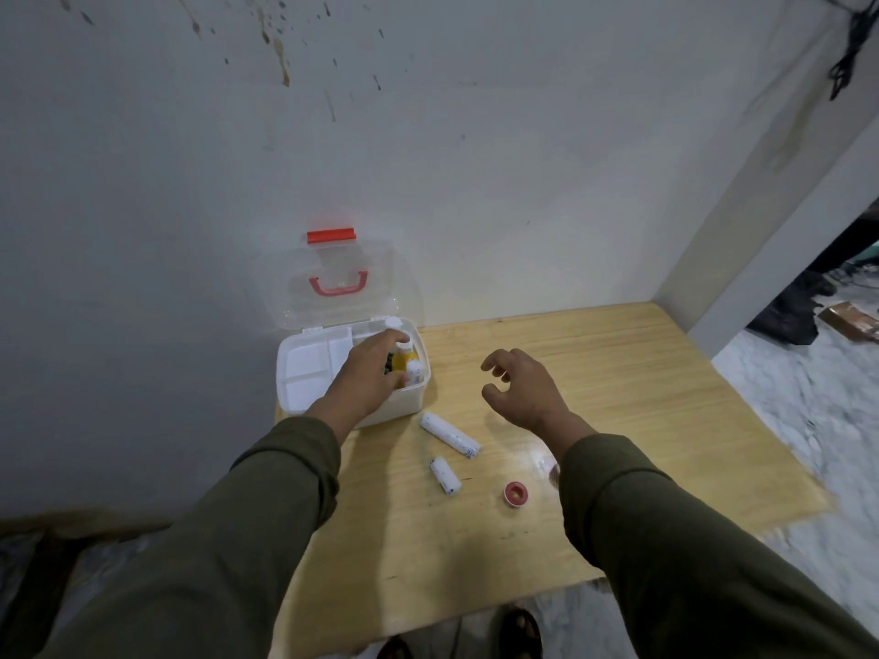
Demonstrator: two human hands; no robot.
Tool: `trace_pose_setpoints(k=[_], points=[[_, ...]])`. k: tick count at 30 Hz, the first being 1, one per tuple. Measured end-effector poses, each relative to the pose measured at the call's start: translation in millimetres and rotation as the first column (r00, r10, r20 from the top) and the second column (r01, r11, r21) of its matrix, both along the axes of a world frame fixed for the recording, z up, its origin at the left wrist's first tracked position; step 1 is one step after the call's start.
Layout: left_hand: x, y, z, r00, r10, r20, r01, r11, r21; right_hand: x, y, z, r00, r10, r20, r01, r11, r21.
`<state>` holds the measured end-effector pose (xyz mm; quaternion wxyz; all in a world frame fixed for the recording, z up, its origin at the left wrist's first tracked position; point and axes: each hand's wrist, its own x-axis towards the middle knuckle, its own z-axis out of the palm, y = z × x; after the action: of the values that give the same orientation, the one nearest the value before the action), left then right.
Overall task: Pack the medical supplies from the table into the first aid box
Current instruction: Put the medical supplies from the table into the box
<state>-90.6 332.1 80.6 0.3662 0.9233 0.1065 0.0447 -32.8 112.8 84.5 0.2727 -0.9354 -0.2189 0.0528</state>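
Note:
The white first aid box (304, 373) stands open at the table's far left corner, its clear lid (333, 287) with red handle upright against the wall. Small bottles (409, 361), one yellow, stand in its right compartment. My left hand (368, 373) reaches into that compartment, fingers over the bottles; whether it grips one I cannot tell. My right hand (518, 387) hovers over the table, fingers curled apart and holding nothing. On the table lie a long white bandage roll (449, 435), a shorter white roll (445, 475) and a red-cored tape roll (514, 493).
The wooden table (642, 420) meets a white wall at the back and left. A white pillar (761, 259) rises at the far right corner. Marbled floor, dark shoes and a cardboard box lie beyond on the right. My sandalled feet show under the near edge.

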Motion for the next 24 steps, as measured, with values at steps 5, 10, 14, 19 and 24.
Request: trace_pose_setpoints(k=[5, 10, 14, 19, 24], points=[[-13, -22, 3, 0.991, 0.035, 0.126, -0.035, 0.999, -0.003, -7, -17, -6, 0.998, 0.063, -0.001, -0.063, 0.996, -0.056], [-32, -60, -5, 0.987, 0.067, 0.146, -0.069, 0.998, 0.011, -9, -45, -8, 0.99, 0.142, -0.021, -0.144, 0.984, -0.109], [-49, -105, -23, 0.996, 0.076, 0.05, -0.076, 0.997, -0.005, -12, -80, -16, 0.983, 0.168, -0.069, -0.176, 0.975, -0.138], [-60, -158, -54, 0.993, 0.069, -0.097, -0.076, 0.995, -0.069, -15, -124, -42, 0.974, 0.189, -0.129, -0.209, 0.963, -0.171], [-62, -190, -81, 0.972, 0.033, -0.235, -0.046, 0.998, -0.052, -11, -149, -65, 0.971, 0.168, -0.168, -0.2, 0.961, -0.194]])
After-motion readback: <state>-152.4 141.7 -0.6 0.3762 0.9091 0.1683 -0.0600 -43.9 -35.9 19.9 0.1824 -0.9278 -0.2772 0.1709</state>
